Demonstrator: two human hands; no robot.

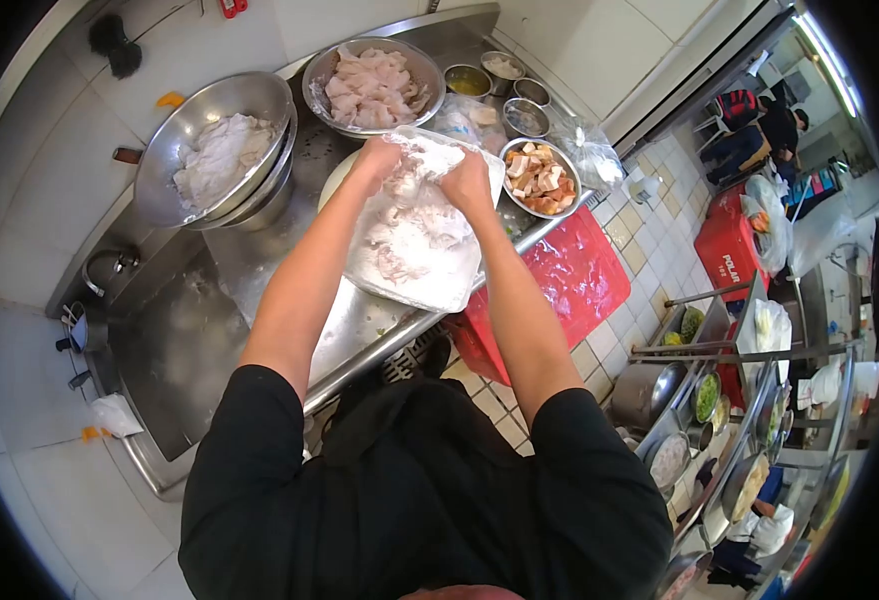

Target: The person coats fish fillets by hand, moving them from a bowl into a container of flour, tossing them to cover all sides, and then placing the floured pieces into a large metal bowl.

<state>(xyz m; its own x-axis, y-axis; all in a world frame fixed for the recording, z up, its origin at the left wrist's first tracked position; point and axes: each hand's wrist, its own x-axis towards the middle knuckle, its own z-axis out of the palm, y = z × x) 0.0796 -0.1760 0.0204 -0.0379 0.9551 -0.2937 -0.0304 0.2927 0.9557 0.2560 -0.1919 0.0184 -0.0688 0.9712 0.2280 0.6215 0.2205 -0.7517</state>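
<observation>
A white tub (414, 290) of white flour (414, 225) rests on the steel counter, with pale pieces coated in the flour. My left hand (381, 157) is at the tub's far left side, its fingers curled in and partly hidden at the flour. Across from it, my right hand (466, 180) is bent down into the flour near the right rim. What either hand holds cannot be made out. Behind the tub stands a steel bowl (314, 95) of raw pale meat (374, 85). To the right is a bowl of cut orange-brown pieces (539, 180).
Nested steel bowls (159, 180) with floured pieces stand at the left, above a sink (174, 350). Small steel bowls (527, 118) and plastic bags (599, 150) are at the back. A red lid (584, 265) lies below the counter's right edge. Shelves and a seated person (779, 135) are farther right.
</observation>
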